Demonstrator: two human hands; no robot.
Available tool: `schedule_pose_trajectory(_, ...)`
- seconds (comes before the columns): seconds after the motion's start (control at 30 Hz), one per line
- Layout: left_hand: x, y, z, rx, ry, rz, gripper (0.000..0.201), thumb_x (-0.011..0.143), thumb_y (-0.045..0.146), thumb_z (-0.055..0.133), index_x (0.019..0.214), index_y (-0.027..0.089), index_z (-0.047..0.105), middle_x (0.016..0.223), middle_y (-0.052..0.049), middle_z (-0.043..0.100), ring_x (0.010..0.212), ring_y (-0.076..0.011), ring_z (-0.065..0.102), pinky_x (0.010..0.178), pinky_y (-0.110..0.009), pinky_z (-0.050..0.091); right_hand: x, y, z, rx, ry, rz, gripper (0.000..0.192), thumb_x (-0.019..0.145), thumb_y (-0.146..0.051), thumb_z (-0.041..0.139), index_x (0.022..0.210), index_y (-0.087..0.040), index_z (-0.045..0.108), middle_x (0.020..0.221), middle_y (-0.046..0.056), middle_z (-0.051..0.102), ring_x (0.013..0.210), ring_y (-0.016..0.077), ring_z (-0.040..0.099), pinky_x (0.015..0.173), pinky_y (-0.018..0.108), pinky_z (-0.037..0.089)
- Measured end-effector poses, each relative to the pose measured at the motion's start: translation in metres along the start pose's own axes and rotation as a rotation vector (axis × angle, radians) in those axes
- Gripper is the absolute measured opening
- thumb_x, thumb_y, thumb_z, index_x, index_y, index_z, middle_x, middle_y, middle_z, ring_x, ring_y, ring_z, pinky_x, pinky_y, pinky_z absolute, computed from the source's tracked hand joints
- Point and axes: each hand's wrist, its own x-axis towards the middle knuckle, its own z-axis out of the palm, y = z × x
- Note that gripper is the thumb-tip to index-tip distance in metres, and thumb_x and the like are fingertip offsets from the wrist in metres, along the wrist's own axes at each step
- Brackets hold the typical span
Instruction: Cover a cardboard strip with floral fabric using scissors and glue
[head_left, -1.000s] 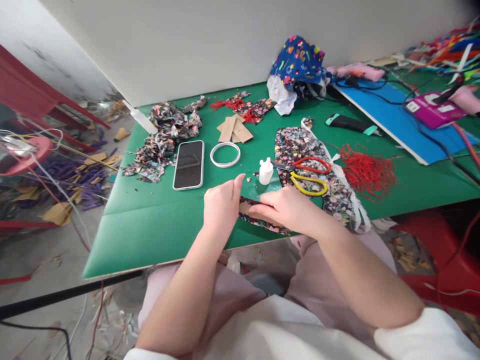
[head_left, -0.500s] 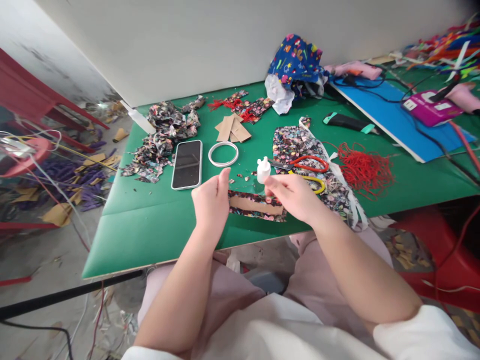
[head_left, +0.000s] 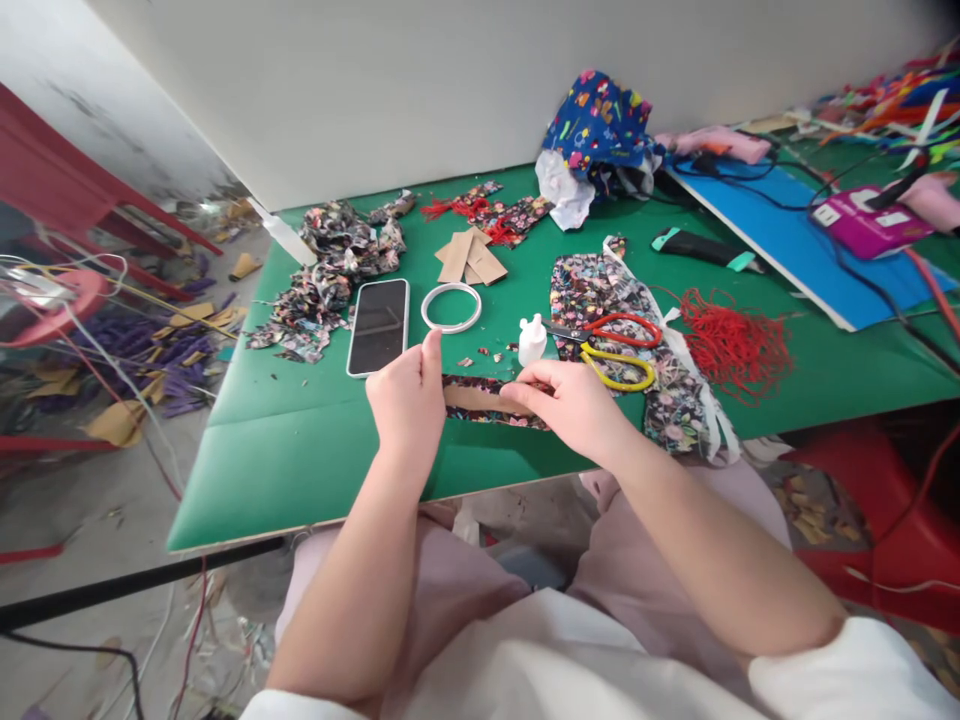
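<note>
My left hand (head_left: pixel 409 400) and right hand (head_left: pixel 574 405) both pinch the floral strip (head_left: pixel 487 402) with its cardboard piece (head_left: pixel 471 398), lying on the green mat (head_left: pixel 300 440) near the glue bottle (head_left: pixel 532 340). I judge I'm wrapping fabric; pressing 1 edge flat seems next.

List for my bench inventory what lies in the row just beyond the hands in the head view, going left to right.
Fabric scraps → phone → white tape ring → small white bottle → scissors → red thread bundle.
</note>
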Motion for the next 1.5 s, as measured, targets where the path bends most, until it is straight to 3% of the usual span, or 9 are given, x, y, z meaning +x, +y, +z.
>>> schedule_pose_trajectory(0.2,0.000,0.000,0.000,0.017,-0.026,0.019,0.050,0.088,0.040,0.042,0.047,0.018,0.024,0.043,0.006,0.021,0.044,-0.0074,0.016,0.050,-0.027,0.017,-0.004,-0.003,0.007,-0.160,0.104,-0.058,0.027,0.083,-0.036,0.055,0.065,-0.017,0.060,0.047,-0.005,0.048,0.045,0.0065,0.037,0.051,0.022,0.026)
schedule_pose_trajectory(0.43,-0.003,-0.001,-0.006,-0.047,-0.169,-0.025,0.046,0.089,0.043,0.039,0.050,0.018,0.039,0.043,0.005,0.035,0.043,-0.0079,0.030,0.050,-0.023,0.023,0.000,0.001,0.000,-0.134,0.016,-0.018,0.028,0.084,-0.039,0.053,0.069,-0.017,0.062,0.052,-0.002,0.057,0.048,0.0085,0.046,0.053,0.022,0.029)
schedule_pose_trajectory(0.67,-0.013,-0.007,0.001,0.063,-0.267,-0.024,0.029,0.086,0.045,0.046,0.077,0.022,0.060,0.049,0.004,0.053,0.047,-0.0124,0.048,0.053,-0.023,0.030,0.002,0.004,0.010,-0.245,-0.046,0.035,0.028,0.084,-0.039,0.052,0.069,-0.019,0.062,0.050,-0.002,0.055,0.047,0.0099,0.047,0.052,0.023,0.026)
schedule_pose_trajectory(0.83,-0.016,-0.012,-0.003,0.133,-0.340,-0.014,0.035,0.088,0.047,0.041,0.106,0.021,0.057,0.053,0.002,0.060,0.053,-0.0181,0.058,0.055,-0.025,0.036,0.006,0.012,0.013,-0.357,-0.087,0.036,0.031,0.085,-0.046,0.049,0.073,-0.021,0.063,0.055,-0.002,0.057,0.051,0.0114,0.050,0.051,0.023,0.024)
schedule_pose_trajectory(0.97,-0.021,-0.029,-0.018,0.196,-0.313,0.036,0.044,0.092,0.041,0.034,0.127,0.018,0.047,0.084,-0.005,0.071,0.076,-0.0214,0.067,0.065,-0.028,0.045,0.009,0.017,0.012,-0.483,-0.043,0.029,0.034,0.084,-0.049,0.048,0.073,-0.021,0.064,0.053,-0.001,0.057,0.050,0.0122,0.049,0.051,0.023,0.024)
schedule_pose_trajectory(1.03,-0.027,-0.039,-0.024,0.196,-0.333,0.147,0.045,0.093,0.040,0.032,0.129,0.017,0.046,0.109,-0.010,0.067,0.098,-0.0227,0.064,0.079,-0.032,0.047,0.009,0.019,0.012,-0.528,-0.037,0.032,0.035,0.083,-0.052,0.049,0.073,-0.021,0.064,0.052,-0.001,0.057,0.050,0.0131,0.050,0.051,0.023,0.024)
schedule_pose_trajectory(1.17,-0.048,-0.053,-0.024,0.236,-0.506,0.496,0.071,0.088,0.055,0.035,0.137,0.004,0.033,0.142,-0.018,0.039,0.135,-0.0304,0.030,0.108,-0.046,0.028,0.010,0.021,0.015,-0.632,-0.016,0.034,0.037,0.082,-0.055,0.047,0.074,-0.023,0.062,0.052,0.000,0.059,0.054,0.0163,0.055,0.051,0.024,0.024)
schedule_pose_trajectory(1.37,-0.063,-0.056,-0.019,0.305,-0.524,0.505,0.088,0.082,0.065,0.033,0.142,0.003,0.020,0.148,-0.021,0.025,0.138,-0.0332,0.018,0.110,-0.051,0.021,0.003,0.014,0.020,-0.826,0.057,0.004,0.040,0.081,-0.057,0.049,0.095,-0.021,0.059,0.054,0.001,0.062,0.051,0.0186,0.057,0.048,0.025,0.020)
schedule_pose_trajectory(1.5,-0.061,-0.054,-0.020,0.301,-0.528,0.505,0.091,0.080,0.067,0.033,0.143,0.003,0.019,0.148,-0.020,0.024,0.139,-0.0338,0.017,0.110,-0.052,0.019,-0.010,0.006,0.019,-0.867,0.086,-0.175,0.026,0.083,-0.045,0.054,0.085,-0.021,0.064,0.079,0.004,0.068,0.073,0.0190,0.062,0.054,0.027,0.032)
